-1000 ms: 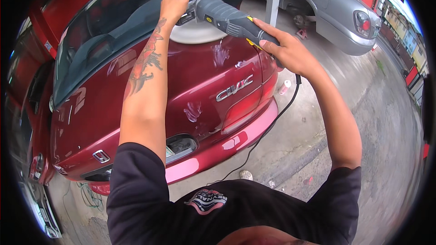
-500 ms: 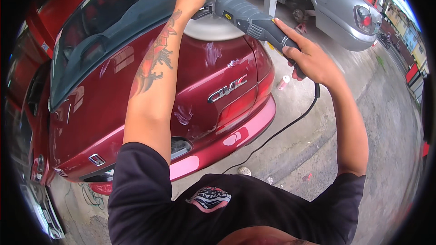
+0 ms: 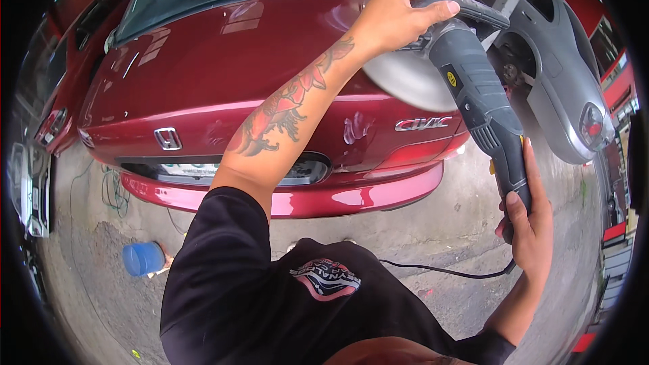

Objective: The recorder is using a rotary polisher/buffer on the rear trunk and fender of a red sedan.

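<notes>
Left hand [image 3: 392, 17] clenched over the front loop handle, right hand [image 3: 531, 230] wrapped around the rear grip of the grey polisher [image 3: 476, 88]. I judge steady downward pressure keeps the pad [image 3: 405, 81] flat on the red trunk lid [image 3: 223, 61], cord [image 3: 446, 270] trailing clear behind.

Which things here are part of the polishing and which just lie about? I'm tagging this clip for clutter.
In use:
left hand on the polisher's front handle
right hand on its rear grip
polisher
round pad on the red car
power cord

Lying about:
blue tub
grey car
</notes>
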`<state>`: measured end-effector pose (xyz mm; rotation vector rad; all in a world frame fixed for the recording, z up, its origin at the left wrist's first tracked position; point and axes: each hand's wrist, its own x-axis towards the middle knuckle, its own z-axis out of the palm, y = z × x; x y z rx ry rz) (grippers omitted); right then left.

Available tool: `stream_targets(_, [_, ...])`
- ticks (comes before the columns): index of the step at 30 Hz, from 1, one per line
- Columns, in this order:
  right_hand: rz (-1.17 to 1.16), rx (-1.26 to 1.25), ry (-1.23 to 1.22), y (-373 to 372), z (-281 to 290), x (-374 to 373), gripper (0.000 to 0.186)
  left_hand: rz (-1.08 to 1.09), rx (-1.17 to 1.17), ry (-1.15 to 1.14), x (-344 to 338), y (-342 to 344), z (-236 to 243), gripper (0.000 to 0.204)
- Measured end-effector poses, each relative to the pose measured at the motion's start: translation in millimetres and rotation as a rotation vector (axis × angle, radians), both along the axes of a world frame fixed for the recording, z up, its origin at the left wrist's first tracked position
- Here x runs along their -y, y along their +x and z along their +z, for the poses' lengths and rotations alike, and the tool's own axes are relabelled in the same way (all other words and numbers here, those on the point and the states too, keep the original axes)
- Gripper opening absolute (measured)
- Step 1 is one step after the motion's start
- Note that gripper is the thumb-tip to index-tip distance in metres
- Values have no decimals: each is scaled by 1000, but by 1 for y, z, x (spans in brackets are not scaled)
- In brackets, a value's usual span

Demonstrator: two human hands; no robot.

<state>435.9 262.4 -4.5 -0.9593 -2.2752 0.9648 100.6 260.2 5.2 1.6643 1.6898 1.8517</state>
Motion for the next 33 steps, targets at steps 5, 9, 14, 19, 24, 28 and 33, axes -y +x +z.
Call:
stream_targets(5, [197,32,52,-37,3,28,65,131,66,50,98,-31,-2,46])
stream_targets(9, [418,102,82,-89,13,63,64,313,140,124,187,-65,-17,38])
stream_targets(14, [673,-32,291,-148,9,85,66,548,75,200,278,-103,-20,41])
stream_targets(19, [889,-89,120,-196,-1,97,70,752,78,285,333,-150,-26,39])
stream_targets(24, [832,20,-138,-238,-3,112,69,899,87,284,334,-193,-28,47])
stream_targets(28, [766,68,33,-243,7,114,69,956,-108,110,299,-194,-18,60])
stream_targets(33, [448,2,-65,-211,7,65,70,418,97,501,203,-42,-87,28])
